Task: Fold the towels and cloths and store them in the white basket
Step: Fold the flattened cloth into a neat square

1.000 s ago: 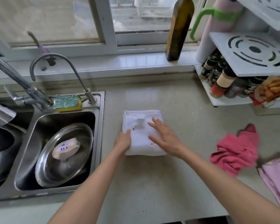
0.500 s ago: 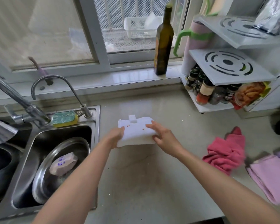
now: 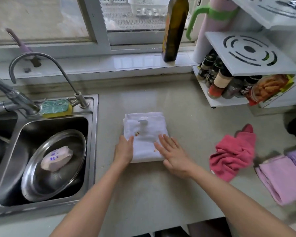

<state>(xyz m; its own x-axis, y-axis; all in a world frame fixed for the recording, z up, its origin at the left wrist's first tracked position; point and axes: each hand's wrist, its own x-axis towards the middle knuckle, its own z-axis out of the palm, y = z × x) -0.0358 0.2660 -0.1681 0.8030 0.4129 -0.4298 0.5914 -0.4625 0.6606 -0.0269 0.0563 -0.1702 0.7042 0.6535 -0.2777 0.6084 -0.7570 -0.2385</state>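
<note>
Both hands pressing flat on folded white towel (image 3: 144,134) on counter (image 3: 186,117).
I'm seeing left hand (image 3: 124,150) resting along its left edge, right hand (image 3: 173,155) lying on its lower right corner, fingers straight and slightly spread. Red cloth (image 3: 232,152) and pink cloth (image 3: 280,178) sitting well right, sink (image 3: 92,134) left.

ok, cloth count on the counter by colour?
White: 1, the folded white towel under both hands
Red-pink: 1, the crumpled red cloth
Lilac-pink: 1 pink cloth at the right edge; a purple fold behind it may be a second piece, cannot tell
Total: 3 clearly visible
</note>
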